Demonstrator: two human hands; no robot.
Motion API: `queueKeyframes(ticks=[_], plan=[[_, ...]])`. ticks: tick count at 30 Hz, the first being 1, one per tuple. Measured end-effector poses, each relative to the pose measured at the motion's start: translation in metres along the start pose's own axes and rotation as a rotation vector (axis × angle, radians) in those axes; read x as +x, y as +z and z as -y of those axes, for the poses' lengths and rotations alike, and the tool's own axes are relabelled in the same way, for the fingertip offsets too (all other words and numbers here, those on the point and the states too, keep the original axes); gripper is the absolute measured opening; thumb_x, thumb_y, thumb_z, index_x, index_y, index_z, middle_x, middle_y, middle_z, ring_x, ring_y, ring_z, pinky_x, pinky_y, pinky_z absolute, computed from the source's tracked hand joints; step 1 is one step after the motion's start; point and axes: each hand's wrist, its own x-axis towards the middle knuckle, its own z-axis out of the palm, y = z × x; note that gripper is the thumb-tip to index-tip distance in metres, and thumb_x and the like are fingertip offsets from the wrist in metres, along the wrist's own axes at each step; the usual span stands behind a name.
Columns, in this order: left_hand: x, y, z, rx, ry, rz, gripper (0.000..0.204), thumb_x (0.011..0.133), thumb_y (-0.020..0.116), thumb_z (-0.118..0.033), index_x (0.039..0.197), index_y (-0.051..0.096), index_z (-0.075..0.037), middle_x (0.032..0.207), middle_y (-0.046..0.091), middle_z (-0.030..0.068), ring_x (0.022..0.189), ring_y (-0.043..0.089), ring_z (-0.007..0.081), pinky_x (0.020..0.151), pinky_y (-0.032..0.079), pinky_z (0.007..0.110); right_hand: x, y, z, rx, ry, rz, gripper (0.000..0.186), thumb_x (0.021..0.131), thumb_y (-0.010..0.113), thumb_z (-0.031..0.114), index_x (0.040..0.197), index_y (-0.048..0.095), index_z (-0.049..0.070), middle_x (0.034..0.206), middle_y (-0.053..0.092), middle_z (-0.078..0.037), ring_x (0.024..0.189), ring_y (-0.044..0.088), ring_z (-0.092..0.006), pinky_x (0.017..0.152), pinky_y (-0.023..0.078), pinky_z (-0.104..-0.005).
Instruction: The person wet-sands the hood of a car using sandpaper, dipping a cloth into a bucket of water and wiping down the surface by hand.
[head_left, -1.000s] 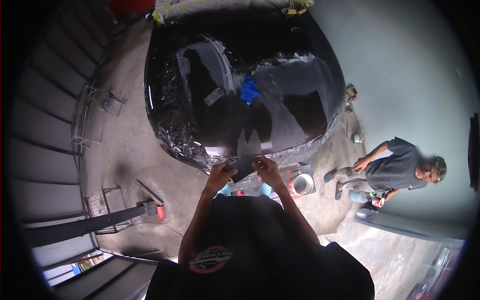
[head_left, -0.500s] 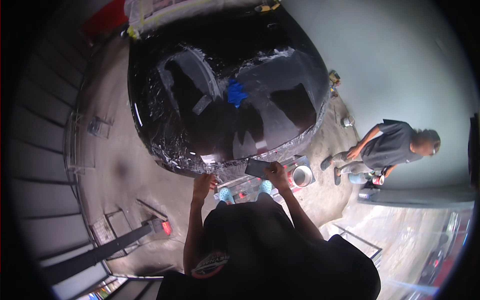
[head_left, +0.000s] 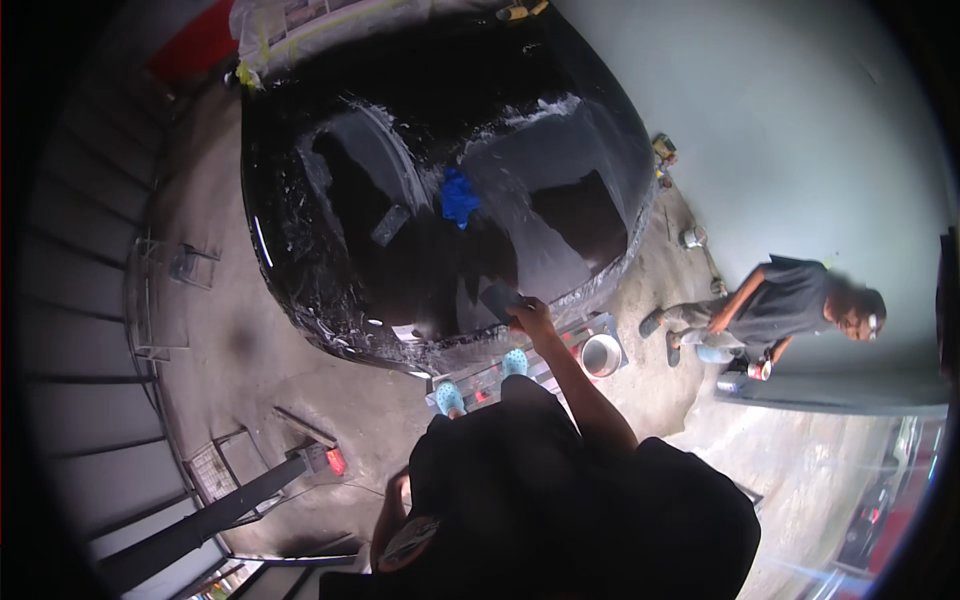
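My right hand (head_left: 528, 316) grips a dark rectangular pad (head_left: 501, 301) above the near edge of a glossy black car hood (head_left: 570, 230) streaked with whitish residue. A crumpled blue cloth (head_left: 459, 197) lies mid-hood, with a small greyish block (head_left: 388, 225) to its lower left. My left hand (head_left: 398, 490) is low beside my dark shirt, its fingers mostly hidden by it. My feet in light blue clogs (head_left: 449, 398) stand on a narrow platform (head_left: 478, 385) below the hood, with a metal bucket (head_left: 600, 355) at its right.
Another person (head_left: 790, 300) in a grey shirt stands by the pale wall (head_left: 760, 120) at right, a red-and-white can at one hand. Cans (head_left: 692, 236) sit along that wall. A dark bar with a red part (head_left: 334, 459) and metal frames (head_left: 185, 265) are at left.
My hands were together on the pad; the left has let go and dropped beside my body. My right hand has carried the pad forward over the hood's edge.
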Motion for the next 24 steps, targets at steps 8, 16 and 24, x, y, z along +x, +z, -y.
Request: queueKeyframes(ticks=[8,16,24], plan=[[-0.072,0.106,-0.049,-0.304,-0.058,-0.283,0.049,0.101,0.068,-0.057,0.125,0.074,-0.014,0.098,0.078,0.0056,0.087,0.075,0.0276,0.075,0.062,0.052,0.193,0.066,0.096,0.221,0.058,0.164,0.026,0.091,0.085,0.016,0.102,0.063,0.008,0.091,0.062,-0.005,0.081,0.068,-0.0186,0.083,0.066,-0.0405],[-0.147,0.172,-0.088,-0.386,-0.158,-0.366,0.046,0.102,0.068,-0.053,0.125,0.073,-0.014,0.097,0.078,0.0045,0.086,0.075,0.0268,0.074,0.062,0.05,0.302,0.167,0.105,-0.287,-0.272,-0.227,0.1,0.077,0.099,0.045,0.154,0.044,0.012,0.135,0.053,-0.012,0.118,0.059,-0.0324,0.101,0.056,-0.0479],[-0.193,0.199,-0.091,-0.435,-0.298,-0.435,0.043,0.103,0.069,-0.05,0.126,0.073,-0.014,0.096,0.078,0.0035,0.085,0.075,0.0259,0.072,0.062,0.048,0.276,0.192,0.069,-1.026,-0.781,-0.121,0.07,0.084,0.085,0.022,0.147,0.054,0.029,0.135,0.051,-0.015,0.128,0.051,-0.041,0.101,0.054,-0.0525]])
